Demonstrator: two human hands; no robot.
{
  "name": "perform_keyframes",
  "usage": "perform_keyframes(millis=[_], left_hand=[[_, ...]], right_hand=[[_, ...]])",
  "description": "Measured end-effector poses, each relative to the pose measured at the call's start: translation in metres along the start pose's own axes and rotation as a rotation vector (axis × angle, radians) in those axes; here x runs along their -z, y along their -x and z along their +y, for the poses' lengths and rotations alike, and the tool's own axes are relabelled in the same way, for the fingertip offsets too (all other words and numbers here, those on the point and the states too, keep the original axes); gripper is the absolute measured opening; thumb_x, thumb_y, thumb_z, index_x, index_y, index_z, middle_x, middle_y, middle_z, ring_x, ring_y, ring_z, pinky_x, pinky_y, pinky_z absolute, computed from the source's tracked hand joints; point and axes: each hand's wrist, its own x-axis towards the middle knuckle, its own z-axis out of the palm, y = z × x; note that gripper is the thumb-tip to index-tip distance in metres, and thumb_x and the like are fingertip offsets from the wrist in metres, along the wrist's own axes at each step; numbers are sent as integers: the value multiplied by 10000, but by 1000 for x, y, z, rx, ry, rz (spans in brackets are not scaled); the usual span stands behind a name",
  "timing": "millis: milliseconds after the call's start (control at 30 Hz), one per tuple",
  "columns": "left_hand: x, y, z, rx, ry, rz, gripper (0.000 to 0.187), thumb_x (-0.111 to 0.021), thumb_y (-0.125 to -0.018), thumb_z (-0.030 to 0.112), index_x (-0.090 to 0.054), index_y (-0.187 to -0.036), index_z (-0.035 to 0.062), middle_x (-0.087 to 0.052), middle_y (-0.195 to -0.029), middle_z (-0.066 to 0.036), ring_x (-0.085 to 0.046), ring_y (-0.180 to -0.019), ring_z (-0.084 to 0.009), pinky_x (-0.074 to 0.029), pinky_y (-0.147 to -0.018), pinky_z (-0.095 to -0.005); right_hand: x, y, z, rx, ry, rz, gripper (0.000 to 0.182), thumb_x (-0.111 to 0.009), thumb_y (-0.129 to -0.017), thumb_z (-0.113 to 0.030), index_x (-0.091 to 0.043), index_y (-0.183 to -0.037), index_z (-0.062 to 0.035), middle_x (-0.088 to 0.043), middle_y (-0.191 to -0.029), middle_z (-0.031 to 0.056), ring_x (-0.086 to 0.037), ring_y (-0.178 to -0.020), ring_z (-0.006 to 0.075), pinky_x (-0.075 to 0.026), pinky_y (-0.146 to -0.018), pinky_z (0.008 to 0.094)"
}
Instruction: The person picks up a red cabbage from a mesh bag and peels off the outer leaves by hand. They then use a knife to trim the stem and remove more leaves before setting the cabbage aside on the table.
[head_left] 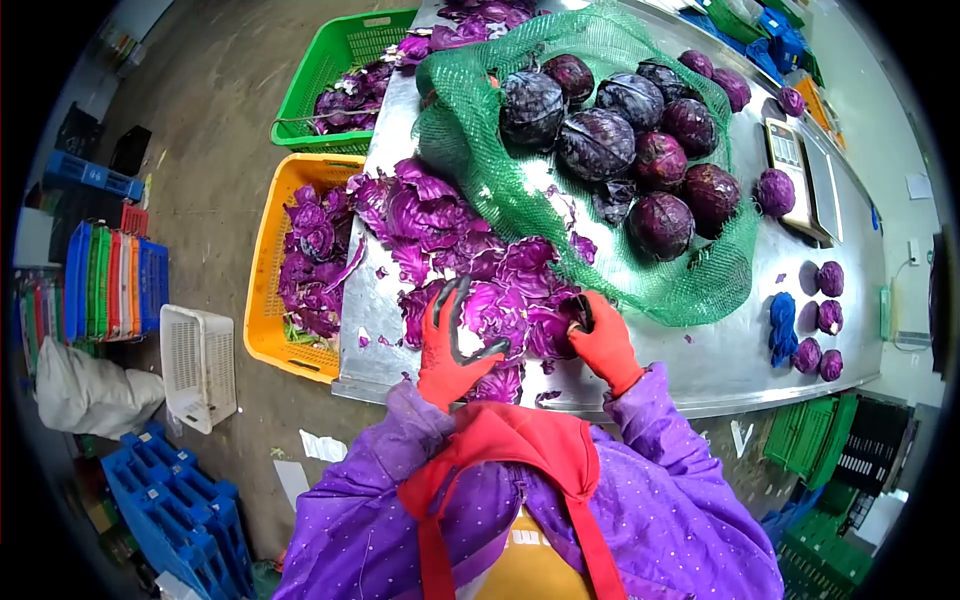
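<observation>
My left hand [450, 345], in a red glove with dark fingertips, has its fingers spread against the left side of a purple cabbage [495, 318]. My right hand [603, 343], in a matching glove, is at the right of the cabbage with its fingers curled at a purple leaf [550, 332]; what its fingertips hold is too small to make out. Loose purple leaves [430, 215] lie heaped beyond and around the cabbage. A green mesh net [690, 285] spreads at the back centre with several dark cabbages [597, 145] on it.
An orange crate [262, 300] and a green crate [300, 90], both with leaves, stand left of the metal table [640, 385]. At the right are a scale [800, 180], blue twine [783, 330] and several small cabbages [830, 279]. A white basket [200, 370] stands farther left.
</observation>
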Motion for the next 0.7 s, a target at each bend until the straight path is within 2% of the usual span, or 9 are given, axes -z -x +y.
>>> perform_keyframes(millis=[100, 133, 167, 233, 267, 367, 467, 567, 700], left_hand=[[5, -5, 2, -22, -84, -44, 990, -879, -639, 310, -376, -1465, 101, -434, -1448, -139, -380, -1328, -360, -308, -1104, -483], [6, -9, 5, 2, -98, -75, 977, -881, -629, 311, -392, -1452, 116, -430, -1446, -139, -378, -1327, -360, -300, -1107, -482], [6, -11, 5, 1, -98, -80, 973, -882, -626, 309, -397, -1448, 119, -426, -1447, -142, -375, -1331, -363, -302, -1108, -484], [5, -12, 5, 9, -94, -87, 965, -884, -620, 303, -407, -1440, 124, -419, -1447, -149, -368, -1339, -368, -304, -1108, -487], [3, -12, 5, 9, -73, -78, 960, -884, -619, 296, -411, -1436, 124, -412, -1452, -154, -362, -1344, -371, -304, -1111, -488], [-1, -12, 5, 12, -24, -56, 948, -885, -617, 275, -419, -1429, 123, -395, -1465, -166, -346, -1361, -379, -303, -1120, -492], [-1, -11, 6, 16, 12, -49, 950, -887, -614, 251, -419, -1431, 124, -379, -1480, -171, -330, -1375, -384, -295, -1133, -492], [-1, -10, 3, 16, 23, -33, 974, -901, -587, 199, -423, -1428, 89, -392, -1466, -174, -378, -1355, -358, -317, -1129, -470], [1, -10, 2, 26, 64, -73, 987, -893, -606, 174, -391, -1449, 64, -376, -1487, -165, -368, -1379, -337, -299, -1148, -455]], right_hand=[[7, -1, -38, 32, 150, -25, 371, -689, -800, -241, -602, -1123, -80, -607, -1074, 166, -627, -947, 386, -506, -817, 450], [4, -4, -43, 107, 100, -30, 351, -684, -813, -295, -610, -1070, -67, -602, -1023, 173, -622, -926, 398, -504, -804, 466], [-1, -9, -48, 84, 119, -105, 346, -684, -805, -307, -620, -1038, -59, -599, -1016, 185, -618, -919, 405, -500, -802, 474], [-17, -15, -34, 131, 117, -160, 361, -685, -795, -317, -618, -1036, -57, -599, -1037, 198, -615, -919, 411, -498, -795, 480], [-20, -16, -33, 130, 132, -115, 339, -676, -790, -303, -625, -1008, -47, -627, -987, 203, -622, -884, 412, -497, -780, 482], [-17, -17, -29, 11, -25, -206, 310, -663, -794, -285, -630, -978, -37, -648, -907, 203, -629, -839, 410, -495, -762, 481], [-15, -16, -30, 17, -102, -204, 291, -656, -797, -275, -631, -954, -30, -653, -845, 206, -633, -812, 408, -495, -754, 475], [-16, -19, -30, 82, -132, -209, 295, -657, -800, -275, -635, -976, -39, -655, -861, 206, -634, -822, 404, -494, -755, 470], [-17, -25, -32, 50, 61, -174, 355, -667, -799, -298, -654, -1039, -36, -672, -914, 218, -640, -870, 410, -502, -790, 473]])
